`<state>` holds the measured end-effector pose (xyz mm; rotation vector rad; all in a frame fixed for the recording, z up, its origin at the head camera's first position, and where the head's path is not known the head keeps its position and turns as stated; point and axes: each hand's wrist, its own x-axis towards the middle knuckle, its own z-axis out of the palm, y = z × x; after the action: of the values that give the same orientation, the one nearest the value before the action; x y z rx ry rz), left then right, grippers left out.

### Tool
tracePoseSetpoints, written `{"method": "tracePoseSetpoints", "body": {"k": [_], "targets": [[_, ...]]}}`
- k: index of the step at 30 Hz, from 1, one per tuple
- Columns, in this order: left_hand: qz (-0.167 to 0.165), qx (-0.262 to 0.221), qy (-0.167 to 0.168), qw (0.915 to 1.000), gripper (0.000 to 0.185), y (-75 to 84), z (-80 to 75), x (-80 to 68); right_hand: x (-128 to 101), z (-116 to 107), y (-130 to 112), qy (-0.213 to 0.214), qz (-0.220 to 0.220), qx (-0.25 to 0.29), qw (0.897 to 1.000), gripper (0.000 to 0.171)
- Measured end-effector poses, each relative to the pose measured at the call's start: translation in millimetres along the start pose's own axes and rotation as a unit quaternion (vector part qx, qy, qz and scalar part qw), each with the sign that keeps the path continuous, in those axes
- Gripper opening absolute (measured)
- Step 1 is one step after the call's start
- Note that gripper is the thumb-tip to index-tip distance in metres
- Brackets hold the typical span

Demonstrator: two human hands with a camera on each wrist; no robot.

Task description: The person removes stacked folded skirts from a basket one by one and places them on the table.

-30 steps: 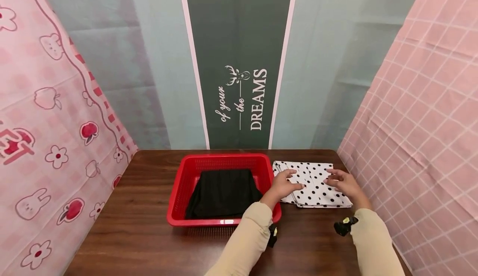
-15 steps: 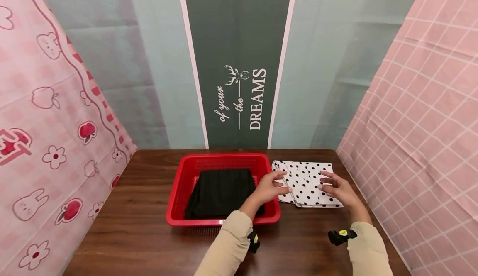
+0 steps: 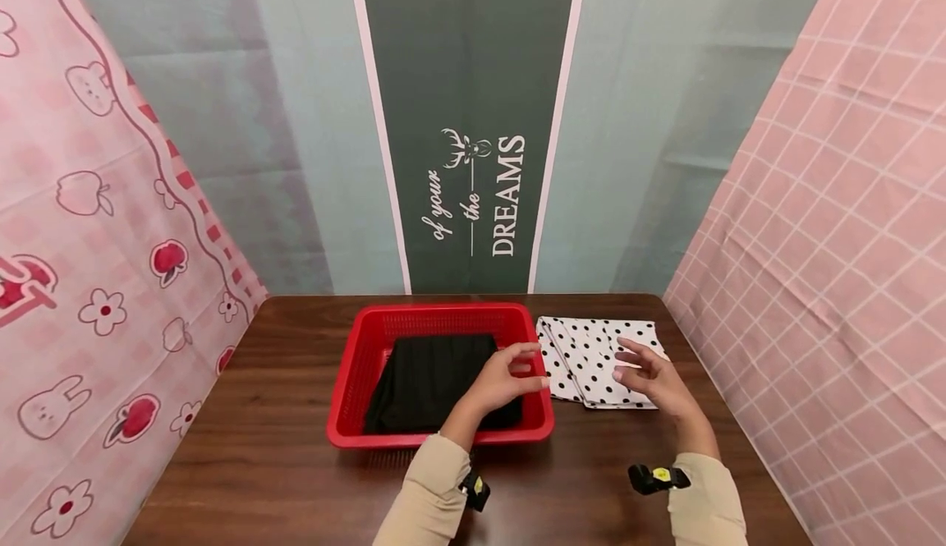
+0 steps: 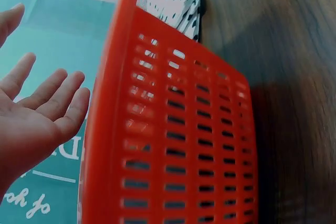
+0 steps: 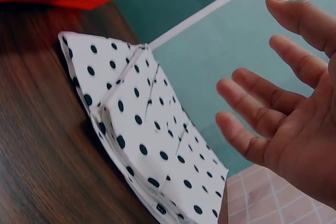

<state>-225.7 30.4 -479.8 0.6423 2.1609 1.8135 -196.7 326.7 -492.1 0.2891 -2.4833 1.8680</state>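
Observation:
A folded white cloth with black dots [image 3: 594,353] [image 5: 152,140] lies on the brown table [image 3: 281,464], just right of a red plastic basket [image 3: 355,382] [image 4: 173,145]. A folded black cloth [image 3: 436,378] lies inside the basket. My left hand [image 3: 502,382] [image 4: 37,114] hovers open above the basket's right edge, holding nothing. My right hand [image 3: 650,378] [image 5: 283,108] hovers open over the near right part of the dotted cloth, fingers spread, not touching it.
A teal and dark green backdrop [image 3: 473,119] with white lettering hangs behind the table. Pink patterned curtains [image 3: 96,242] close the left side and a pink checked cloth [image 3: 828,242] the right. Black wrist cameras [image 3: 654,478] sit on both sleeves.
Both hands have lifted off the dotted cloth and drawn back towards me and to the left. The left hand now hangs over the basket's edge. The cloth stays folded in place.

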Motion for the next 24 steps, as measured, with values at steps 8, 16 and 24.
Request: {"method": "tracePoseSetpoints", "body": {"k": [8, 16, 24], "targets": [[0.001, -0.005, 0.006, 1.0, 0.049, 12.8, -21.5, -17.1, -1.5, 13.6, -9.4, -0.037, -0.019, 0.026, 0.999, 0.057], [0.006, -0.014, -0.004, 0.9999, 0.049, 31.1, -42.4, -37.6, -0.5, 27.6, -20.3, -0.054, -0.024, 0.017, 0.998, 0.06], [0.021, -0.015, 0.006, 0.9996, 0.05, 24.0, -65.2, -46.2, 7.4, 47.1, -24.9, -0.071, -0.015, 0.034, 0.997, 0.06]]}}
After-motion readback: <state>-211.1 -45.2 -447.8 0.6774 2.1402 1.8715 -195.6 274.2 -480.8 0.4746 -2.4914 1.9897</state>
